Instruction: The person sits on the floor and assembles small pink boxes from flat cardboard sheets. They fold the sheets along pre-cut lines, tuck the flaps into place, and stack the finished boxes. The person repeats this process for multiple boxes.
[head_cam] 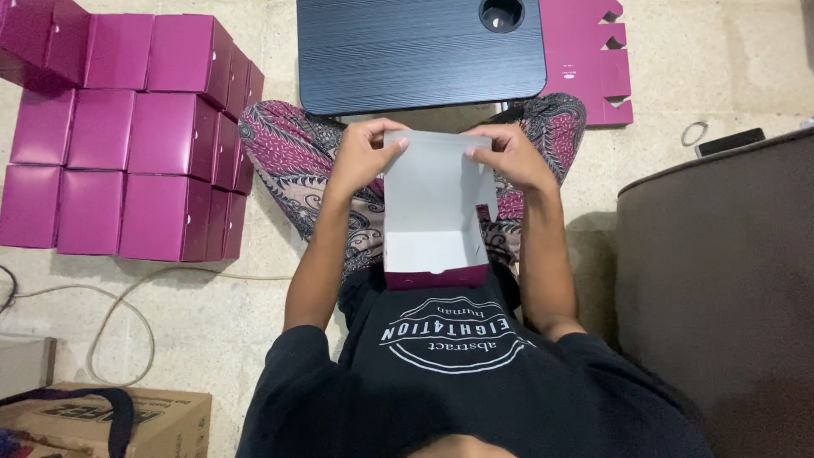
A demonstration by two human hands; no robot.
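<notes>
An open magenta cardboard box (435,229) with a white inside rests on my lap, its open lid pointing away from me. My left hand (366,151) pinches the lid's far left corner. My right hand (506,153) grips the lid's far right corner. Both hands hold the flap up above my patterned trousers.
Several folded magenta boxes (136,136) stand stacked in rows on the floor at left. A dark low table (415,51) lies ahead, flat magenta box blanks (593,59) beside it. A brown seat (721,280) fills the right. A cable (119,305) and a cardboard carton (102,424) sit lower left.
</notes>
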